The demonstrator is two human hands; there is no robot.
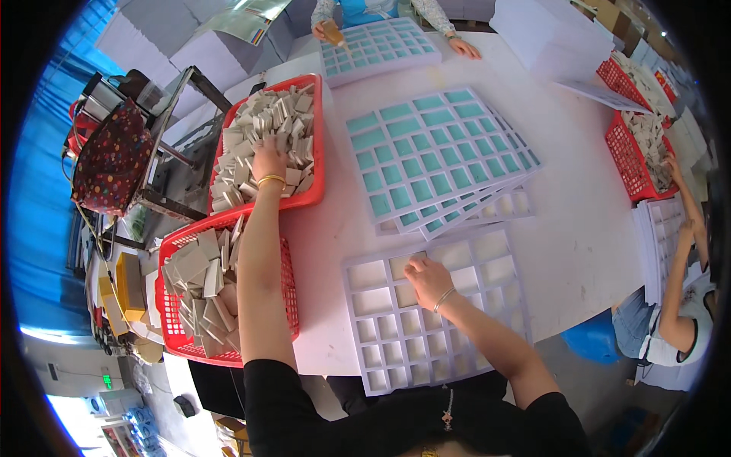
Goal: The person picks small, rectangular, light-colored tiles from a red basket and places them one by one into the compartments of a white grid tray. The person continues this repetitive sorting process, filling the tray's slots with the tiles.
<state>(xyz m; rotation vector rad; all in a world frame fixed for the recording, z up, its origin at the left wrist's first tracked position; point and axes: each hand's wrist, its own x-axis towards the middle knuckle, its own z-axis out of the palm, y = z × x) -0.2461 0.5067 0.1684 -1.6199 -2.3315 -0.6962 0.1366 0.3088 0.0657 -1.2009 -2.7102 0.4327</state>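
Note:
My left hand (270, 161) reaches into the upper red basket (318, 145), among many small grey-white square pieces (259, 114). Its fingertips are hidden between the pieces, so their grip does not show. Over the white compartment tray (434, 342) in front of me, my right hand (428, 280) is closed, fingers curled down at the upper compartments. What its fingers hold, if anything, is hidden. Greyish flat pieces (406, 295) lie in compartments beside it, while the lower rows look white inside.
A lower red basket (289, 293) holds larger grey pieces. Beyond my tray lies a stack of trays with turquoise compartment floors (438, 152). Across the table, a person holds a bottle (333, 33) over another turquoise tray (381, 49). At right, another person reaches toward a red basket (626, 160).

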